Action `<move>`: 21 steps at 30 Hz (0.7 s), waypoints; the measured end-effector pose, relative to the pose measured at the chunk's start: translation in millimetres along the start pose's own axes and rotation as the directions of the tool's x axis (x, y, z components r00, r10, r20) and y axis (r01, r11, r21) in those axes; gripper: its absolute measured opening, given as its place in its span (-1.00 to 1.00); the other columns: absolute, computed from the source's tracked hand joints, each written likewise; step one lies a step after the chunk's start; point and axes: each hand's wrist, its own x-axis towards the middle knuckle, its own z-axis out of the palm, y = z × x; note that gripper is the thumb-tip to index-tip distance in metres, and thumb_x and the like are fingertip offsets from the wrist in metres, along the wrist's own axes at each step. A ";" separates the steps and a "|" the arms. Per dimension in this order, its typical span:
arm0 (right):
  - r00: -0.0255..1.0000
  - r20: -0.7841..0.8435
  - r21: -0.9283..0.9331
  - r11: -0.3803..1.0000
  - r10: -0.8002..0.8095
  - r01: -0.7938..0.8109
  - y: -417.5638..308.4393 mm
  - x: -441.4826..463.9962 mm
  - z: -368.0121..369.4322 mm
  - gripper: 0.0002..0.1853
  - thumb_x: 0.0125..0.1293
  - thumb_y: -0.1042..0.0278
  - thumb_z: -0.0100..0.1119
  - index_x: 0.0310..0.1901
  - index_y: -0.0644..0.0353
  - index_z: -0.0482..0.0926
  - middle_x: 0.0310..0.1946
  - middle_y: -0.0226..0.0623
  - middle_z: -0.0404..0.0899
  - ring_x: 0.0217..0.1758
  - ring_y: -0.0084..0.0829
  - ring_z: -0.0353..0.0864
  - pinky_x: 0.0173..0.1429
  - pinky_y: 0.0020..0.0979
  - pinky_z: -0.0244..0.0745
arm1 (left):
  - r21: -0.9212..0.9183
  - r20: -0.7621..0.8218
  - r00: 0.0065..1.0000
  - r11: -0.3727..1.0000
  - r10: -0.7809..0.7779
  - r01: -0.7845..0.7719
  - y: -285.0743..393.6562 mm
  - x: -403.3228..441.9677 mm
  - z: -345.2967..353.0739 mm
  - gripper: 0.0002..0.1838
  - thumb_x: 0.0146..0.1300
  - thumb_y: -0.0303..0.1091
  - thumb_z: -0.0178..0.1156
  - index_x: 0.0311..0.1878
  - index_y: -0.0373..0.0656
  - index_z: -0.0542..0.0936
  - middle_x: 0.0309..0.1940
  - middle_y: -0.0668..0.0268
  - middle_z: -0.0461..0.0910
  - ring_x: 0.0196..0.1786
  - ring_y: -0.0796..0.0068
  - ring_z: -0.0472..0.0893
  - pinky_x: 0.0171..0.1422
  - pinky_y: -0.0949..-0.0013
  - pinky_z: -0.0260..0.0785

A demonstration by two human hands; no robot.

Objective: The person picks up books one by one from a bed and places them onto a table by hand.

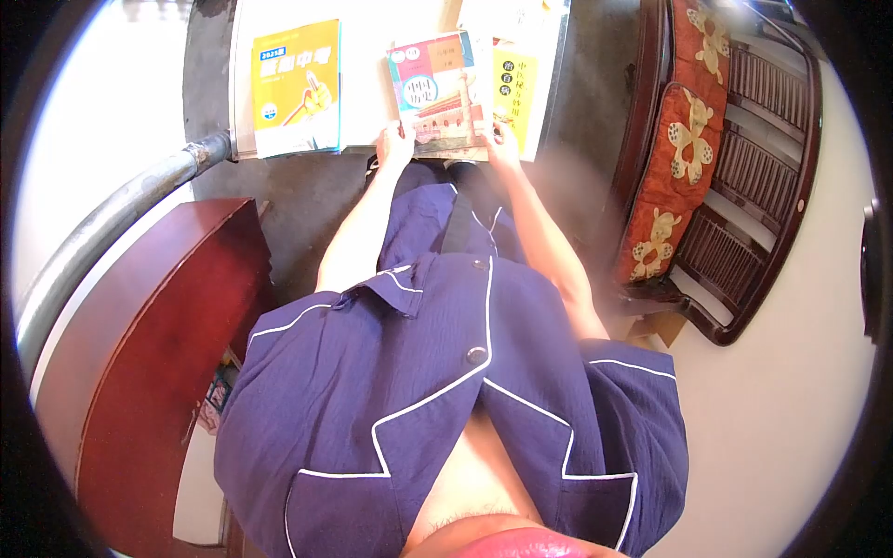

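A Chinese history textbook (433, 86) with a pink and teal cover lies over the white tabletop, its front facing up. My left hand (395, 146) grips its lower left corner, with the thumb on the cover edge. At the lower right corner my right hand (502, 146) pinches the book, close to the edge of a yellow book (523, 93) with black vertical lettering. Further left rests an orange-yellow book (297, 88) with a drawing of a hand and pencil, apart from my left hand.
The white table (365, 56) ends just before my knees. A metal pipe (139, 205) curves along the left, above a dark red wooden piece (167, 363). On the right stands a dark wooden seat with an orange patterned cushion (690, 139).
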 end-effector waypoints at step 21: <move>0.958 0.279 -0.370 0.913 -0.066 0.171 -5.4 -6.1 101.5 -0.58 -0.01 0.44 0.08 -0.05 0.36 0.41 -0.26 0.13 0.48 -0.05 0.08 0.38 0.06 -0.06 0.25 | 0.110 -0.218 0.919 0.944 0.328 -0.311 -16.9 31.7 -53.3 -0.67 0.09 -0.38 0.11 -0.09 -0.31 0.35 -0.16 -0.02 0.37 -0.07 -0.03 0.43 -0.01 0.09 0.31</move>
